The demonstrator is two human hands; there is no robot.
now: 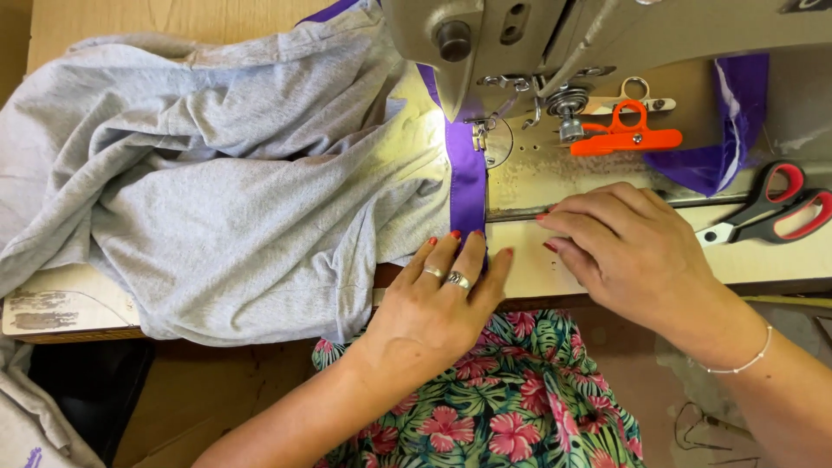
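Left hand [442, 299] fingers [451, 251] flat, pressing purple band [466, 178] onto grey garment [234, 199].

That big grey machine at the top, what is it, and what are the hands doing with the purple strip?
It is a sewing machine. The picture comes from a camera worn on the person's head, looking down at their own hands. A grey garment is spread over the sewing table, and a purple ribbon trim runs along its edge, under the machine's presser foot. The left hand lies flat, its fingers pressing the trim and cloth down. The right hand rests on the table beside the trim. Neither hand grips anything. Nearby lie orange thread snips, red-and-black scissors and a spare purple fabric piece. The flowery cloth below is the person's clothing.
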